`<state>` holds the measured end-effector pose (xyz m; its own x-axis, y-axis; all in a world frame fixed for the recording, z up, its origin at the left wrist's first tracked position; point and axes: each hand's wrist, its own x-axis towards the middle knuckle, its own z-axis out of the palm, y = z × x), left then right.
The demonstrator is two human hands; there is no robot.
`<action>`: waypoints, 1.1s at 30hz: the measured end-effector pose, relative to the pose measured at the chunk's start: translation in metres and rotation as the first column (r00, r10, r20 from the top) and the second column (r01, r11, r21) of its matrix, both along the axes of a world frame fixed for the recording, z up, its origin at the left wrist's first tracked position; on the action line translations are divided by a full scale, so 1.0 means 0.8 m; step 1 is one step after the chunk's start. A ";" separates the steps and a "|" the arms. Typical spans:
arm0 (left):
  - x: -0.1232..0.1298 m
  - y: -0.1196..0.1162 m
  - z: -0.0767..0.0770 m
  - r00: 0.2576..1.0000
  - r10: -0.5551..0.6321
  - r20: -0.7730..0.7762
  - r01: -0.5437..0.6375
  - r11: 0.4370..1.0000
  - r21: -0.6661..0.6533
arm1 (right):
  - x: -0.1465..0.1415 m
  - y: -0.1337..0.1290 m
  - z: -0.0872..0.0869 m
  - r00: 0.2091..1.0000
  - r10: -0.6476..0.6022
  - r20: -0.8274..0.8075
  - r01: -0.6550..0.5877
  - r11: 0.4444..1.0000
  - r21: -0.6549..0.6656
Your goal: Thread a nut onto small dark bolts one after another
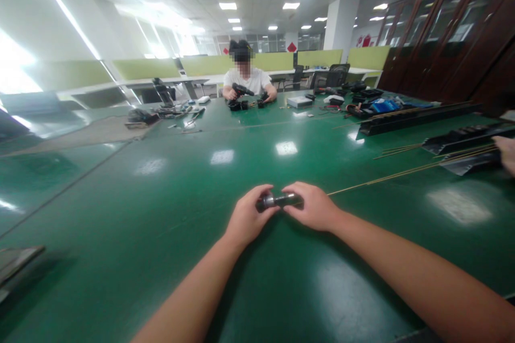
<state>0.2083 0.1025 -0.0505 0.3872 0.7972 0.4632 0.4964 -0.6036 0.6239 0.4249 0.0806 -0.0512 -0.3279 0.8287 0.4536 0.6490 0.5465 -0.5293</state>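
Note:
A short dark cylindrical part (pixel 280 201) with a shiny metal ring lies across between my two hands, low over the green tabletop (pixel 185 171). My left hand (pixel 248 214) has its fingers and thumb around the left end, by the ring. The right end is gripped by my right hand (pixel 311 206), fingers on the far side and thumb on the near side. A thin brass-coloured rod (pixel 382 177) runs from beside my right hand toward the right edge; where its near end stops is hidden.
Across the table a person (pixel 251 81) holds a dark power tool (pixel 242 90). Black metal channels (pixel 414 118) and more rods lie at the right, where another person's hand (pixel 506 154) shows. Tools (pixel 181 111) are spread at the far left.

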 end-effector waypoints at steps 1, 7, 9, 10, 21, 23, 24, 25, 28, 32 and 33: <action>0.000 0.000 0.001 1.000 -0.005 -0.002 0.005 1.000 0.004 | 0.000 0.000 0.000 1.000 0.005 -0.002 -0.005 1.000 -0.001; 0.001 -0.003 0.007 0.998 -0.056 -0.033 0.057 0.998 0.024 | -0.001 -0.002 0.002 1.000 0.027 -0.014 -0.027 1.000 -0.013; 0.001 -0.004 0.007 0.997 -0.071 -0.042 0.073 0.997 0.030 | -0.001 -0.002 0.003 0.999 0.041 -0.015 -0.041 0.999 -0.008; 0.001 -0.004 0.007 0.996 -0.077 -0.045 0.078 0.996 0.032 | -0.001 -0.002 0.003 0.999 0.049 -0.015 -0.049 0.999 -0.004; 0.000 -0.003 0.003 0.991 -0.125 -0.054 0.127 0.991 0.031 | -0.002 -0.001 0.002 0.996 0.087 0.008 -0.087 0.996 0.006; 0.001 -0.004 0.004 0.991 -0.121 -0.061 0.123 0.992 0.029 | -0.002 -0.001 0.001 0.996 0.089 0.012 -0.089 0.996 0.011; 0.001 -0.004 0.005 0.991 -0.116 -0.064 0.118 0.993 0.030 | -0.003 0.000 0.001 0.996 0.091 0.012 -0.091 0.996 0.012; 0.002 -0.005 0.005 0.992 -0.109 -0.066 0.112 0.993 0.032 | -0.003 0.000 0.001 0.996 0.094 0.012 -0.094 0.996 0.012; 0.003 -0.006 0.006 0.994 -0.090 -0.068 0.093 0.995 0.045 | -0.002 0.001 0.000 0.995 0.103 0.010 -0.104 0.995 0.011; 0.004 -0.007 0.006 0.995 -0.081 -0.066 0.085 0.995 0.059 | -0.002 0.004 -0.002 0.992 0.122 -0.003 -0.122 0.992 -0.003; 0.004 -0.008 0.006 0.995 -0.075 -0.065 0.079 0.995 0.061 | -0.002 0.004 -0.002 0.992 0.125 -0.008 -0.125 0.992 -0.006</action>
